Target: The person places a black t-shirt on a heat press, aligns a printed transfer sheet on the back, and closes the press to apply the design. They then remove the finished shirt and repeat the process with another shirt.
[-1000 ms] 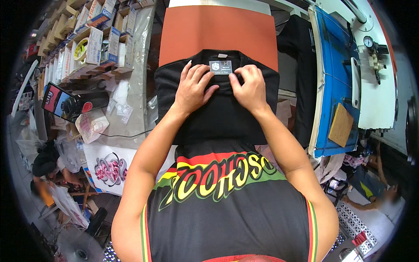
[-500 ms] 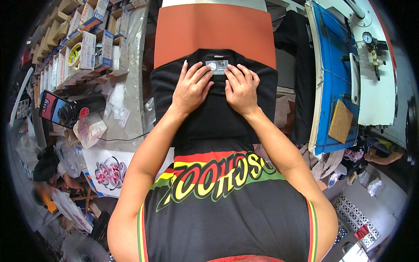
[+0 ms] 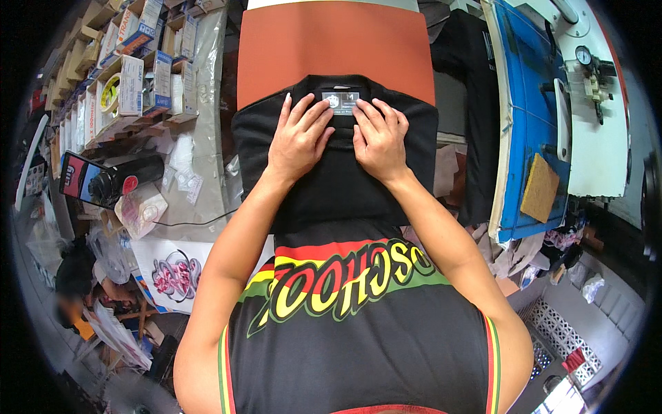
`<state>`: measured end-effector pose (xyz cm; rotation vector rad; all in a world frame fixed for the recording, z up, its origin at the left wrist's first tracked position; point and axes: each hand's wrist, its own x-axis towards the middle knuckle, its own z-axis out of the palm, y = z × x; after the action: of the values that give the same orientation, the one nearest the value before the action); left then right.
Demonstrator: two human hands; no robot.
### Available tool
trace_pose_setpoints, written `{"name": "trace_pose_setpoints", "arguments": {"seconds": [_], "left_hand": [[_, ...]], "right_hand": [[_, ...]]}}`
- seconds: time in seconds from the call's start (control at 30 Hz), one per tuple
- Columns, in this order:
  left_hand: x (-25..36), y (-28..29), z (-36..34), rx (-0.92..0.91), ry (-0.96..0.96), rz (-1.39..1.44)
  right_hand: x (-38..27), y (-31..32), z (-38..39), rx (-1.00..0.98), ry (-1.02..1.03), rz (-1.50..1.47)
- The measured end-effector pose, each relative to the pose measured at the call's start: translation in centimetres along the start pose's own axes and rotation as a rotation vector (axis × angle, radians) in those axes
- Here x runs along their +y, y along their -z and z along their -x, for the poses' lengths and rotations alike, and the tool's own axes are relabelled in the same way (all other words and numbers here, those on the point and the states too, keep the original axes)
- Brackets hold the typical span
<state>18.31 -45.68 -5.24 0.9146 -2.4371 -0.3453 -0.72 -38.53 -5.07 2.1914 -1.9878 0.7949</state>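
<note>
A black T-shirt (image 3: 310, 186) lies over a reddish-orange board, its neckline at the far end. On the fabric inside the collar rests a small clear rectangular film label (image 3: 341, 103) with pale print. My left hand (image 3: 299, 138) lies palm down on the shirt, fingers stretched and spread, index fingertip at the label's left edge. My right hand (image 3: 381, 140) mirrors it on the other side, fingers a little bent and apart, fingertips touching the label's right edge. Neither hand grips anything.
The orange board (image 3: 331, 41) extends beyond the collar. At right stands a blue-faced screen frame (image 3: 527, 103) with a tan sponge (image 3: 540, 188), beside a white machine with a pressure gauge (image 3: 583, 55). To the left are stacked boxes (image 3: 131, 86), a phone (image 3: 81, 178) and a black bottle (image 3: 127, 181).
The view has shifted slightly. My fingertips stay at both sides of the film label, with only slight movement of the hands; the shirt looks the same.
</note>
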Motion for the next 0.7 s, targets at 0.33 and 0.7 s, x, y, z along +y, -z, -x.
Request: {"name": "trace_pose_setpoints", "arguments": {"seconds": [0.33,0.7], "left_hand": [[0.04,0.05,-0.19,0.005,0.000,0.005],[-0.07,-0.17,-0.21,0.021,-0.007,-0.007]], "right_hand": [[0.16,-0.18,0.03,0.005,-0.004,0.013],[0.23,-0.18,0.05,0.001,-0.008,0.004]]}}
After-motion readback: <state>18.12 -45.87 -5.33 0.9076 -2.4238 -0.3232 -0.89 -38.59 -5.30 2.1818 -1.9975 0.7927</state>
